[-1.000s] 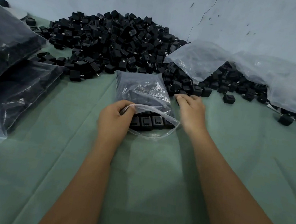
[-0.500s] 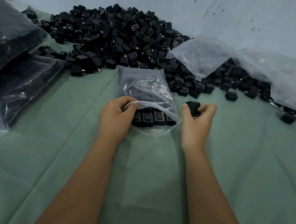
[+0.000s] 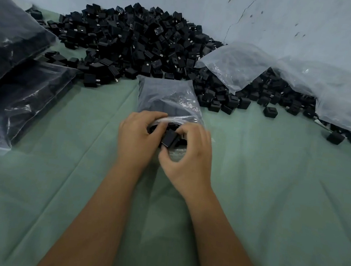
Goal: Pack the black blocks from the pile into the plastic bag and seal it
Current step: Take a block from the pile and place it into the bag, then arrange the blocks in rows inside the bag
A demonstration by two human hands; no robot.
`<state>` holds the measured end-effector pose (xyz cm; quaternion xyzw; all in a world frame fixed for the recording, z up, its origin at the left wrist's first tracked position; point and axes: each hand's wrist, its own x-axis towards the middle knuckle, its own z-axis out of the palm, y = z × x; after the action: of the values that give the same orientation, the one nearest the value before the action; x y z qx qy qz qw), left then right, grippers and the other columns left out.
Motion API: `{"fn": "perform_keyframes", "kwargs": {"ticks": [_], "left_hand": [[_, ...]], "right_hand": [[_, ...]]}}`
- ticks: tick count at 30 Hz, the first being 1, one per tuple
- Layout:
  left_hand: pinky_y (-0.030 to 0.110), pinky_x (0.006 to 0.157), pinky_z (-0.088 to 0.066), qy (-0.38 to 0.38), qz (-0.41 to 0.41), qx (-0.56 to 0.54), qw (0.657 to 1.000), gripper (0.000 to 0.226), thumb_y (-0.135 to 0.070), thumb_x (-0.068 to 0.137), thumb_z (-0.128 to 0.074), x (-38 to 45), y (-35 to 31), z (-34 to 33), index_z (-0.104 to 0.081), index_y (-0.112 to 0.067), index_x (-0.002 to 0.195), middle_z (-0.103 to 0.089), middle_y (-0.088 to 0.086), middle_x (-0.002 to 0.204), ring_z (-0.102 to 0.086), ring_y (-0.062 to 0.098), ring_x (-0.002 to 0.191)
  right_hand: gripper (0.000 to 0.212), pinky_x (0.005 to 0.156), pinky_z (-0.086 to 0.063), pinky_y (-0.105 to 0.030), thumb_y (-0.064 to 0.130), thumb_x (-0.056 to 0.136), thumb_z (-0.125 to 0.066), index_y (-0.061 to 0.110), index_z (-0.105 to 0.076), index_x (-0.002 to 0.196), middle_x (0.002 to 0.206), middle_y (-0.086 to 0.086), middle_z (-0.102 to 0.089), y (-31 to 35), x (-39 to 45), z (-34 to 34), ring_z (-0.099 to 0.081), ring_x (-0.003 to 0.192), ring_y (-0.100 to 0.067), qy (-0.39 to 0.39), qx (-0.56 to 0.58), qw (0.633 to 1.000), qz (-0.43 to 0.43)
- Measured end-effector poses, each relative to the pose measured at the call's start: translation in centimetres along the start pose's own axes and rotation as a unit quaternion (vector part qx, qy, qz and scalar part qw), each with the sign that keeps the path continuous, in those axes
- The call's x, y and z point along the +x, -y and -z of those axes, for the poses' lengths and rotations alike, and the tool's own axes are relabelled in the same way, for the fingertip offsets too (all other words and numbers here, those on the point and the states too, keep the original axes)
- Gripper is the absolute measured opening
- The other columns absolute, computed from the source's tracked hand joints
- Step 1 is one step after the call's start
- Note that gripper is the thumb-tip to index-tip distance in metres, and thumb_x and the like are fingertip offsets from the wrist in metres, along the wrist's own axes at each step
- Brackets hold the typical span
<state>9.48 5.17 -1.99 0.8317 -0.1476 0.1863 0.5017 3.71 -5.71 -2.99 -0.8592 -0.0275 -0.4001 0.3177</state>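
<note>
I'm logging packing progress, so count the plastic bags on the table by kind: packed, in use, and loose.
Packed bags of black blocks, at left: 2
Open plastic bag, mouth gripped by the left hand, right hand holding a black block at it: 1
Loose clear bags lying over the pile, at right: 2
Total: 5 bags
</note>
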Motion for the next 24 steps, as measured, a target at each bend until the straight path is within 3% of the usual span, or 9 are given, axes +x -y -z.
{"fn": "perform_keyframes", "kwargs": {"ticks": [3,6,10,13,18,24], "left_hand": [[0.048,0.093,-0.045,-0.008,0.006,-0.013,1.000,0.028,-0.029,0.086,-0.058,0.0,0.1,-0.2,-0.074,-0.021,0.107,-0.071,-0.008,0.102,-0.061,0.020,0.100],[0.043,0.093,-0.048,-0.023,0.033,-0.052,0.998,0.021,-0.024,0.090,-0.062,0.1,0.5,-0.4,-0.074,-0.022,0.107,-0.069,-0.014,0.100,-0.062,0.015,0.101],[0.044,0.093,-0.050,-0.026,0.045,-0.071,0.996,0.020,-0.023,0.090,-0.064,0.2,0.8,-0.5,-0.074,-0.022,0.107,-0.072,-0.009,0.102,-0.064,0.016,0.102],[0.044,0.092,-0.050,-0.013,0.037,-0.066,0.997,0.021,-0.024,0.088,-0.065,0.1,0.8,-0.4,-0.074,-0.024,0.107,-0.072,-0.009,0.101,-0.064,0.017,0.101],[0.042,0.094,-0.049,0.011,0.034,-0.021,0.999,0.025,-0.024,0.085,-0.072,0.2,0.9,-0.5,-0.073,-0.025,0.110,-0.072,-0.008,0.102,-0.063,0.017,0.102],[0.043,0.092,-0.049,0.019,0.043,-0.022,0.999,0.022,-0.023,0.086,-0.071,0.3,1.0,-0.4,-0.073,-0.022,0.108,-0.073,-0.006,0.100,-0.063,0.018,0.101]], "right_hand": [[0.033,0.082,-0.047,-0.039,0.017,0.068,-0.070,0.009,-0.060,0.098,0.098,0.000,-0.061,-0.1,0.1,-0.1,-0.054,0.092,-0.021,0.033,0.035,0.999,-0.024],[0.038,0.089,-0.047,-0.034,0.024,0.072,-0.072,0.012,-0.067,0.109,0.105,-0.001,-0.063,-0.2,0.1,0.0,-0.055,0.099,-0.021,0.041,-0.014,0.998,-0.034],[0.037,0.074,-0.047,-0.034,0.035,0.082,-0.071,0.016,-0.070,0.114,0.091,-0.004,-0.060,-0.5,0.2,-0.1,-0.054,0.092,-0.025,0.050,-0.123,0.986,-0.098],[0.026,0.073,-0.042,-0.035,0.038,0.092,-0.060,0.018,-0.072,0.104,0.090,-0.006,-0.059,-1.0,0.3,-0.3,-0.052,0.093,-0.026,0.093,-0.174,0.972,-0.130],[0.014,0.069,-0.041,-0.032,0.021,0.087,-0.063,0.014,-0.069,0.097,0.088,-0.007,-0.064,-0.4,0.3,-0.1,-0.056,0.086,-0.028,0.038,-0.180,0.977,-0.110],[0.029,0.073,-0.050,-0.034,0.013,0.077,-0.065,0.023,-0.072,0.103,0.089,-0.002,-0.064,0.5,0.0,0.4,-0.058,0.086,-0.024,0.054,-0.098,0.992,-0.057]]}}
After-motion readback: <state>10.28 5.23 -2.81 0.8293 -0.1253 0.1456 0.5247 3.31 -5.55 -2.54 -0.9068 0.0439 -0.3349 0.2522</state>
